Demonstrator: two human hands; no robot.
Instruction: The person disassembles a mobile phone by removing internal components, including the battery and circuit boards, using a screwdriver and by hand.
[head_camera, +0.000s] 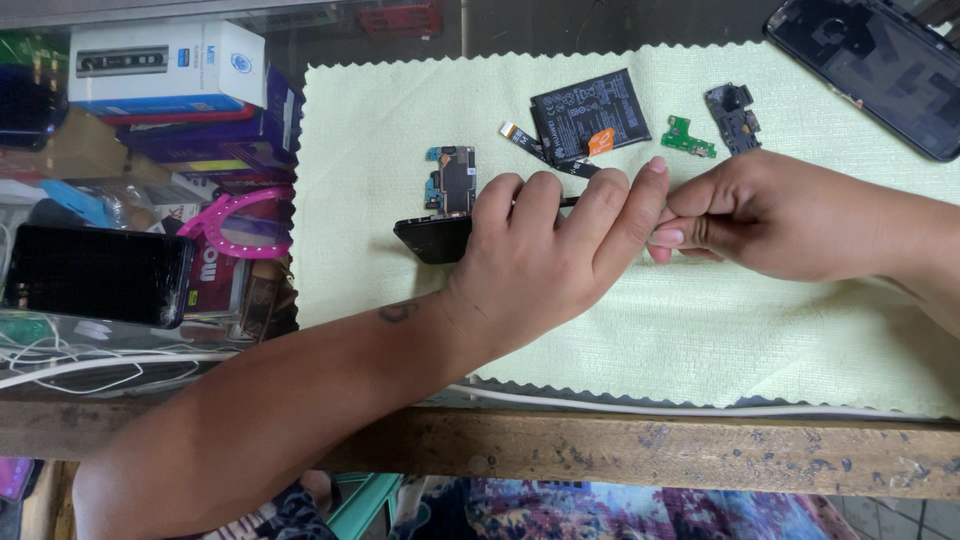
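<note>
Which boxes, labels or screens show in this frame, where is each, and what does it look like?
White box: top left, oblong, blue side, atop darker boxes.
Dark screen: far left, black, glossy rectangle.
Battery: on cloth, top centre, black with white label print.
Phone shell: top right, black, tilted.

Black phone (432, 238) flat on pale green cloth (700, 330), mostly covered by left hand (540, 255); only corner showing.

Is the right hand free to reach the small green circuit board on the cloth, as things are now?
Probably not at once. The right hand is closed in a pinch against the left hand fingers. The green circuit board lies uncovered just beyond it on the cloth, so nothing blocks the way.
</note>
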